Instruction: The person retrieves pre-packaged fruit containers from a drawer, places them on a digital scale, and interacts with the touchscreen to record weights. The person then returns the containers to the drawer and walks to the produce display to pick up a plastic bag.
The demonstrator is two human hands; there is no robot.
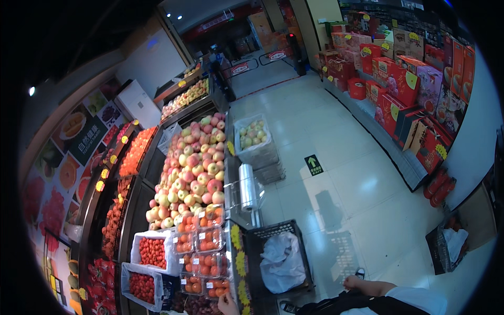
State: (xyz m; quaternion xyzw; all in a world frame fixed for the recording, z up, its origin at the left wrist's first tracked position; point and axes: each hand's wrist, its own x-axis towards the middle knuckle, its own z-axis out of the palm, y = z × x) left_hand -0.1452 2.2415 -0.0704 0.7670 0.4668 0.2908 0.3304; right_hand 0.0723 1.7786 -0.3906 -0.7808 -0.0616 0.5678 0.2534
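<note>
My left hand (227, 304) is at the bottom edge of the view, its fingers bent at the near corner of a clear plastic box of tomatoes (216, 288). Whether they grip the box or only touch it cannot be told. Similar tomato boxes (208, 264) are laid in two columns beyond it. Dark grapes (201, 305) lie beside that hand, partly cut off by the frame. My right hand (351, 282) hangs over the floor in front of my body, fingers curled, with nothing visible in it. Left of the boxes, small red fruit fills two white-lined crates, one nearer (142, 288) and one farther (152, 252).
Apples (193, 169) are heaped beyond the boxes. A plastic bag roll (247, 187) stands at the display's edge. On the floor are a black crate with a white bag (283, 262) and stacked crates of pale fruit (252, 136). Red gift boxes (397, 84) line the right side.
</note>
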